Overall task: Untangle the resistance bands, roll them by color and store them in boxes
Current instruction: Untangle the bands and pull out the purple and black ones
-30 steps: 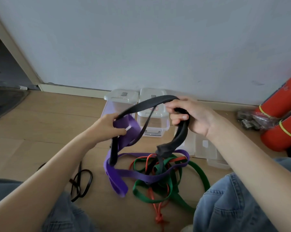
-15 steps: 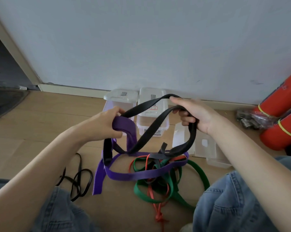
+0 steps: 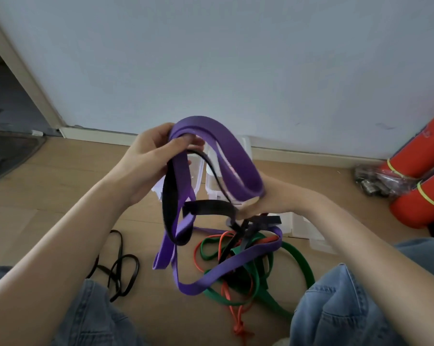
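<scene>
My left hand (image 3: 153, 158) grips the top of a wide purple band (image 3: 238, 166), raised in a tall loop in front of the wall. The loop's far end drapes over my right hand (image 3: 270, 203), whose fingers are mostly hidden and seem to grip a wide black band (image 3: 208, 207). That black band also hangs in a loop beside the purple one. Both trail down into a tangle on the wooden floor with a green band (image 3: 298, 258) and a thin orange band (image 3: 235, 313). Clear plastic boxes (image 3: 198, 176) stand behind the raised bands, against the wall.
A thin black band (image 3: 122, 270) lies loose on the floor by my left knee. More clear boxes and lids (image 3: 303, 231) sit right of the tangle. Red rolls (image 3: 420, 196) and a plastic bag (image 3: 375, 181) fill the right corner. A doorway opens at far left.
My left hand has lifted the purple band up high into a loop. My right hand has dropped lower and nearer, and the purple loop now lies over it.
</scene>
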`<action>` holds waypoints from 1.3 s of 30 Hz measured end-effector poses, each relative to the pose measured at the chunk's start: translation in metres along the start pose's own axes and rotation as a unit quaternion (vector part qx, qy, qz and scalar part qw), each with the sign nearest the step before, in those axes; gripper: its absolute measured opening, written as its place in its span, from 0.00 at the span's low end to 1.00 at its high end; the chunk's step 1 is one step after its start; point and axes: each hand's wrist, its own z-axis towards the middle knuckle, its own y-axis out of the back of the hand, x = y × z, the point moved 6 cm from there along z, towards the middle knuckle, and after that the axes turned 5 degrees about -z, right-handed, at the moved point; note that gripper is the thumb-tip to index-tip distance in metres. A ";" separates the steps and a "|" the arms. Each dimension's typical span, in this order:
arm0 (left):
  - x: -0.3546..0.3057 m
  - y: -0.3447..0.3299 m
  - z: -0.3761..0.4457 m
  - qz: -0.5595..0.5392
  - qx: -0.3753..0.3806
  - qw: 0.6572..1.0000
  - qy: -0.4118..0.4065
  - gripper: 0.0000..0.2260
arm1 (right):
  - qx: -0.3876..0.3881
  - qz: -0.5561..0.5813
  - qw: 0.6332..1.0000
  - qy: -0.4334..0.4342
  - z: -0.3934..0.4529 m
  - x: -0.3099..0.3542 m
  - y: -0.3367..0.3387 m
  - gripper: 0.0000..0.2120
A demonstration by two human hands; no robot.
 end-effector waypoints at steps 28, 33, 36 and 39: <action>0.059 -0.007 -0.001 0.044 -0.070 0.971 0.222 0.08 | -0.175 0.041 0.984 -0.003 0.012 0.024 -0.035 0.08; 0.051 0.026 0.001 0.092 -0.134 0.964 0.211 0.05 | -0.264 -0.021 0.962 -0.068 0.008 0.005 0.000 0.05; 0.057 0.043 -0.002 0.127 -0.160 0.949 0.239 0.06 | -0.273 0.238 0.925 -0.113 0.002 -0.012 0.023 0.08; 0.068 0.031 -0.003 0.241 -0.082 0.926 0.278 0.05 | -0.145 0.423 0.892 -0.071 0.005 0.002 0.010 0.05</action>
